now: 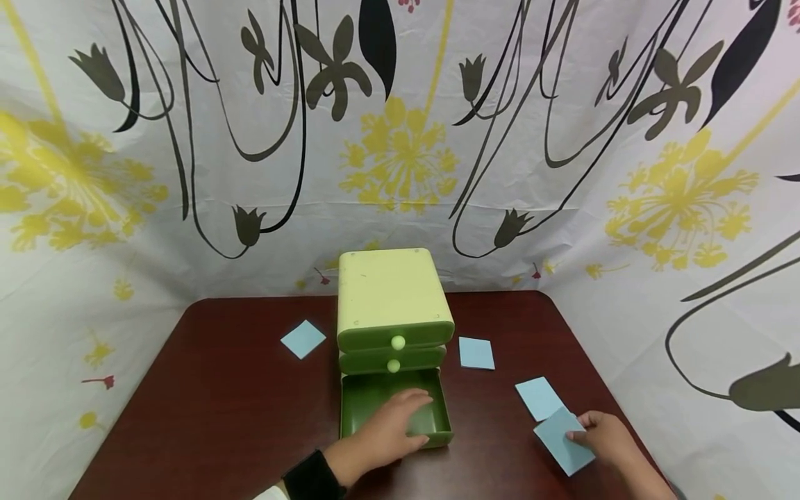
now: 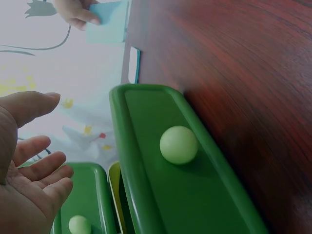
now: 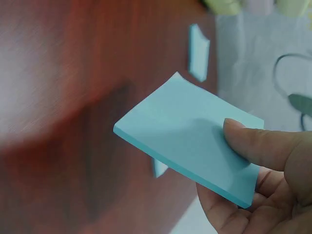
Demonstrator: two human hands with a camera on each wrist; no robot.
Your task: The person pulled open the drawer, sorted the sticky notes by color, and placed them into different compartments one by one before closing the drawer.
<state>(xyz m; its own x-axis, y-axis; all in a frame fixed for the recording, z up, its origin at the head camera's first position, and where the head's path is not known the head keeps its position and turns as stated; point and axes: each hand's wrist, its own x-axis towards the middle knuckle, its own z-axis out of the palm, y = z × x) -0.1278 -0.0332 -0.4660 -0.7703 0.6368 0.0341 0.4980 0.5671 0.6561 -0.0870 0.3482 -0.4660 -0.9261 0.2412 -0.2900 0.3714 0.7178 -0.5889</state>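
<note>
A pale green drawer chest stands at the middle of the dark red table. Its bottom drawer is pulled out. My left hand hovers over the drawer's front edge with relaxed fingers and holds nothing. In the left wrist view the open palm faces the drawer front and its round knob. My right hand pinches a light blue pad of notes just above the table's right side. Thumb lies on top of the pad, fingers beneath it.
Three more blue pads lie on the table: one left of the chest, one right of it, one beside my right hand. A flowered curtain closes in the table on all sides. The table's right edge is close to my right hand.
</note>
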